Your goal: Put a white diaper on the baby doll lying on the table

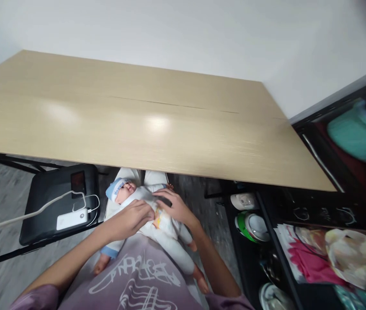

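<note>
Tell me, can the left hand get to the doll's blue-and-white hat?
Probably yes: the hat lies near the left hand, and nothing seems to block the way. That hand is on the doll, so it would likely just need to move over.

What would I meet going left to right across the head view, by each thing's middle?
White rectangular power bank, blue-and-white fabric doll hat, bare left hand, bare right hand, green-and-white round container, bright pink cloth.
</note>
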`<state>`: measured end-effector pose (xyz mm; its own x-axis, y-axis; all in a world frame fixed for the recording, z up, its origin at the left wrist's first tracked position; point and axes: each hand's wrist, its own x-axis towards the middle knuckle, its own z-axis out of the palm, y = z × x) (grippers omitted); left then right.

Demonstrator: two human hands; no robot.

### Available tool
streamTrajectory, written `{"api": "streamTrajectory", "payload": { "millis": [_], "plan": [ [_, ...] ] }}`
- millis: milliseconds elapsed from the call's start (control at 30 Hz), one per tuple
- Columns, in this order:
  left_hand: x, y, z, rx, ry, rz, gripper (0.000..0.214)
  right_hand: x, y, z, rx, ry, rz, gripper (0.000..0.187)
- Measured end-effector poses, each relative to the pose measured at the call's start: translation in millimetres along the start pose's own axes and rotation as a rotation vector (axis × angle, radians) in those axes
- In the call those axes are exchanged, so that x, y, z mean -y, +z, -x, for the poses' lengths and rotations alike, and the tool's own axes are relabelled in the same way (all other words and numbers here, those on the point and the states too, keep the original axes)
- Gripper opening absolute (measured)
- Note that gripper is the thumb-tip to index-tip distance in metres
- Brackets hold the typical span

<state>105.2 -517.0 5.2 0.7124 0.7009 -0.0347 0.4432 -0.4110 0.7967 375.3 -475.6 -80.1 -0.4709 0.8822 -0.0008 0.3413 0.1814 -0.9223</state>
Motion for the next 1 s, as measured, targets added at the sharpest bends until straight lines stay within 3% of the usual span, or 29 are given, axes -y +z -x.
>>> {"api": "streamTrajectory", "payload": {
  "millis": [67, 133, 267, 333, 433, 500, 567, 667, 767, 833, 1000],
  "plan": [
    [-9, -11.0, 19, 0.081, -0.045, 0.037, 0.023, 28, 2, 0, 0.151, -0.073, -0.001, 0.034],
    [-15, -16.0, 35, 0.167, -0.042, 0.052, 0.019, 46, -5, 8, 0.204, -0.063, 0.027, 0.033],
    [-15, -13.0, 38, 0.278, 0.025, 0.064, 0.018, 47, -42, 60, 0.252, 0.161, 0.04, 0.05],
    [-12, -8.2, 16, 0.23, 0.02, 0.032, 0.027, 37, -57, 93, 0.268, 0.343, -0.024, 0.062],
    [-11, 9.7, -48, 0.152, 0.026, -0.11, 0.042, 26, -54, 121, 0.242, 0.477, -0.004, 0.063],
    [-12, 31.6, -99, 0.272, 0.021, -0.285, 0.058, 23, -40, 123, 0.205, 0.467, 0.113, 0.051],
    [-13, 56.7, -142, 0.448, -0.046, -0.408, 0.055, 20, -24, 120, 0.168, 0.465, 0.244, 0.041],
    [-10, 82.0, -169, 0.533, -0.1, -0.433, 0.034, 9, -10, 128, 0.15, 0.524, 0.268, 0.031],
    [-2, 81.3, -151, 0.468, -0.122, -0.435, 0.038, -9, -3, 152, 0.134, 0.576, 0.15, 0.029],
    [2, 71.7, -128, 0.339, -0.116, -0.414, 0.045, -20, 2, 163, 0.091, 0.584, 0.112, 0.03],
    [1, 51.3, -87, 0.06, -0.031, -0.29, 0.038, -34, 15, 154, -0.113, 0.424, 0.154, 0.036]
  ]
}}
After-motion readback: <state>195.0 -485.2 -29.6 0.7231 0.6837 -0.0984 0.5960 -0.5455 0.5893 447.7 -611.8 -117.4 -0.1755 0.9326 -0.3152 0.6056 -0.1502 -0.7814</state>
